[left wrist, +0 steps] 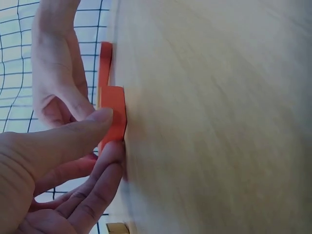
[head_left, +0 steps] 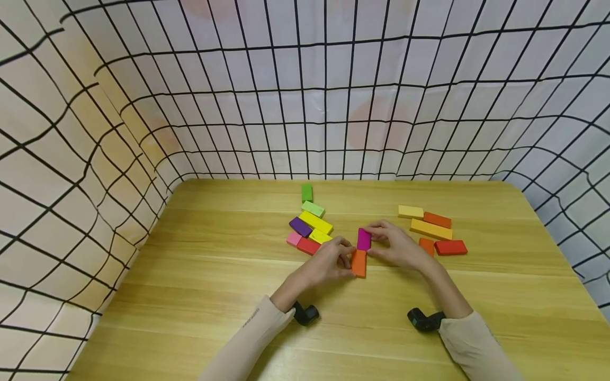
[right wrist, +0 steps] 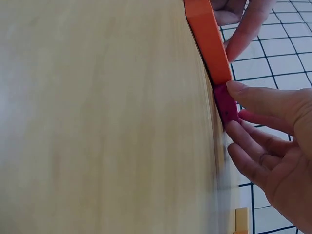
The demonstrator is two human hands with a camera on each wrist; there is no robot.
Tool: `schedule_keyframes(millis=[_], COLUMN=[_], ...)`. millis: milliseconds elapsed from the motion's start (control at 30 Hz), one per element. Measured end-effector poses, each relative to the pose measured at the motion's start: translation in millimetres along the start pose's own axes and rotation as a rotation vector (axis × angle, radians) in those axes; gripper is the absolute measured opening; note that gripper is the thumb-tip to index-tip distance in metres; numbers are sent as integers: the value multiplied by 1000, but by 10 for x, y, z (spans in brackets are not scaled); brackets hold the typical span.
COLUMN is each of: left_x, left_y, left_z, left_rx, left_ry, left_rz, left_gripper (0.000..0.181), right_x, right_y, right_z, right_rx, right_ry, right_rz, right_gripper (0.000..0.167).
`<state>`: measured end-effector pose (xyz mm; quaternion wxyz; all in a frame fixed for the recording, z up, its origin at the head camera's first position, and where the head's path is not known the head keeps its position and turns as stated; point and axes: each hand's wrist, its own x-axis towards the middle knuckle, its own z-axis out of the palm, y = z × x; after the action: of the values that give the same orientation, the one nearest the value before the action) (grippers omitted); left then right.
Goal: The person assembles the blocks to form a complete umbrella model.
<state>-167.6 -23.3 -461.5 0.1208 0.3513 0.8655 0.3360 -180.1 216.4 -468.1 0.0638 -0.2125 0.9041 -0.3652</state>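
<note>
Pinching an orange block [head_left: 359, 264] between thumb and fingertips, a person's left hand [head_left: 328, 260] sits at the block's nine o'clock, over a wooden table [head_left: 367, 338]. At the orange block's twelve o'clock, touching it end to end, is a magenta block [head_left: 364, 239], clamped between the thumb and fingers of the right hand [head_left: 396, 246] at its three o'clock. Both blocks are at the fingertips, clear of the palms. Toward ten o'clock lies a cluster of multicoloured blocks [head_left: 316, 223]; toward two o'clock, a yellow, orange and red group [head_left: 431, 229].
</note>
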Motion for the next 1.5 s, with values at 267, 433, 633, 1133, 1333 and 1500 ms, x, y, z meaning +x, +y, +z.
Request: schedule_keyframes(millis=[267, 433, 633, 1133, 1333, 1500], left_x=[-4, -13, -19, -14, -24, -26], left_y=[25, 48, 113, 150, 150, 156], left_z=[13, 50, 68, 139, 142, 136], left_rx=[36, 43, 90, 206, 282, 300], left_ry=[52, 60, 57, 50, 32, 35], left_rz=[22, 12, 6, 11, 32, 53], left_gripper=[49, 51, 50, 40, 38, 34], right_x=[13, 18, 19, 12, 0, -9], right_y=[-12, -21, -18, -25, 2, 20], right_z=[-6, 2, 28, 81, 96, 99], right_rx=[0, -2, 5, -60, -117, -113], right_ry=[-12, -18, -32, -15, -16, -14], right_rz=[-20, -22, -21, -46, -45, -54], right_gripper=[48, 46, 47, 46, 43, 43])
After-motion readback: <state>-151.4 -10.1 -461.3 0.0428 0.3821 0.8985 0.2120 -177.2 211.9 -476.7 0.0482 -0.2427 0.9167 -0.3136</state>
